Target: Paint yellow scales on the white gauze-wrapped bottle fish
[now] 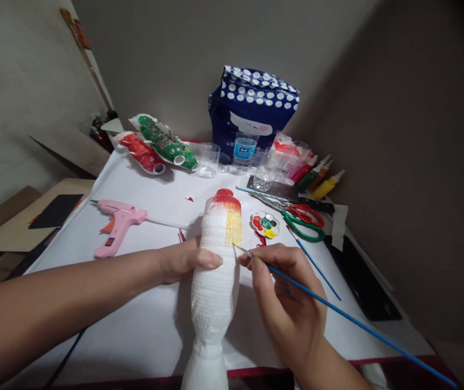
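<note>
My left hand [189, 260] is wrapped round a white, textured fish-shaped figure [213, 295], thumb across its upper side and the other fingers hidden beneath. The figure's far end is painted red, and a yellow patch runs down its right side from there. Between the fingers of my right hand [287, 298] is a long blue paintbrush [337, 311], its yellow tip touching the lower edge of the yellow patch. Just beyond that hand lies a flower-shaped paint palette [264, 225] with red, green, yellow and dark paint.
A pink glue gun [120, 222] lies on the left. Red and green painted fish [162, 141], clear cups [207, 161] and a blue bag [256, 103] stand at the back. Scissors [305, 222], another brush [315, 262], paint bottles [327, 185] and a black object [364, 281] are on the right.
</note>
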Motion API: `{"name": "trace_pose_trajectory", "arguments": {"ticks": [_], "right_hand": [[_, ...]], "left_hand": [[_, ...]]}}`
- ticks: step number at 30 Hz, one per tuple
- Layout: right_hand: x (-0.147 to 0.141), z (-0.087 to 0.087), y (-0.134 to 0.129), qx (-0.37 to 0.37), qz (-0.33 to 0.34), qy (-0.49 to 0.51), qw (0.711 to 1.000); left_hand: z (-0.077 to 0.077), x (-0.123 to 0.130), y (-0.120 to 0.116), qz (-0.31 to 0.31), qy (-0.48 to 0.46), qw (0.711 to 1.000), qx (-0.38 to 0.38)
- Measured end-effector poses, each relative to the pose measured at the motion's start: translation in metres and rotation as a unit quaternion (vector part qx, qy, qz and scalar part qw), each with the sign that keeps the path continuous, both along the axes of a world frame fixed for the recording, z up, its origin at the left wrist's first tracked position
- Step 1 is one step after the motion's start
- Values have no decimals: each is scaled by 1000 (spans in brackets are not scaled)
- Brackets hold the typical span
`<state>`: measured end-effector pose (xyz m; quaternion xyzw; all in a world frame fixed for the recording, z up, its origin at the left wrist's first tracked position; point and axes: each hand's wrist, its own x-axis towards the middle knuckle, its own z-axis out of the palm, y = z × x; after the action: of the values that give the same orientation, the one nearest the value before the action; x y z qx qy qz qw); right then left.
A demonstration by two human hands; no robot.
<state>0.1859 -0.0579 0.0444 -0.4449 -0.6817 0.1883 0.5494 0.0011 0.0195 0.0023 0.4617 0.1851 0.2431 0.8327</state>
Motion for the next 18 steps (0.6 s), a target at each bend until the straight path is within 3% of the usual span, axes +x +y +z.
{"name": "trace_pose_trajectory", "arguments": {"ticks": [8, 18], "right_hand": [[0, -2, -1, -3, 24, 17, 1000], [-3, -1, -2, 4, 4, 18, 1000]], "left_hand": [[11, 5, -1, -20, -36, 998, 42], [5, 3, -2, -2, -11, 1000, 20]]}}
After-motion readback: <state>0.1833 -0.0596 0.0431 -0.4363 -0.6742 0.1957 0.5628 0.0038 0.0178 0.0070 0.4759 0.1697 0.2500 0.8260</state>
